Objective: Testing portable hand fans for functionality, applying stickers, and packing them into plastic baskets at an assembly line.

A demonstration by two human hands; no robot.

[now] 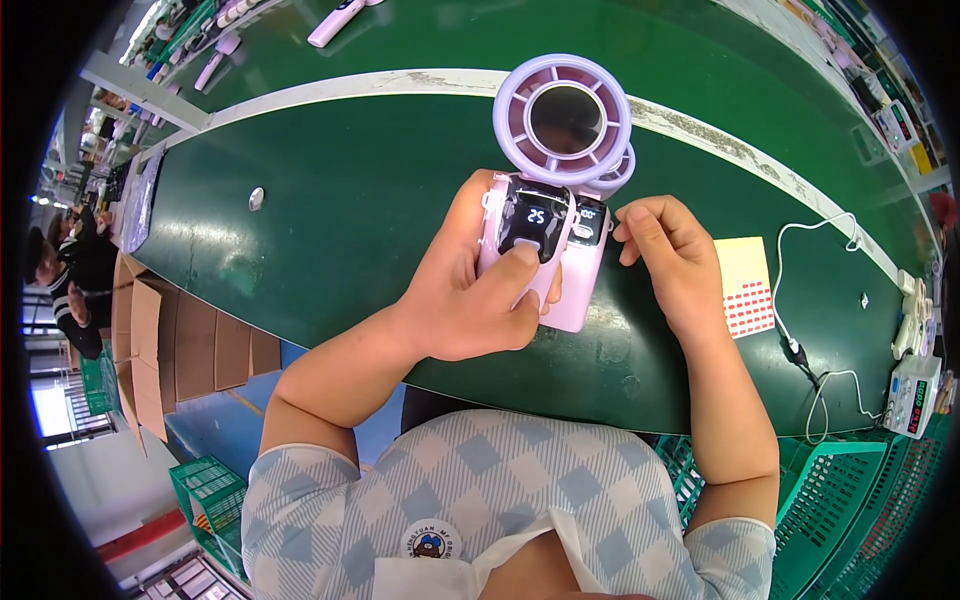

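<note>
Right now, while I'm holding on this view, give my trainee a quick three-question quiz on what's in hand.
1. True or false: the left hand grips a pale pink handheld fan with its thumb on the dark lit display.
2. What does the right hand touch? A) the white cable B) a second fan behind the first C) the sticker sheet
3. What colour is the work surface?

Key: 1 true; 2 B; 3 green.
</note>
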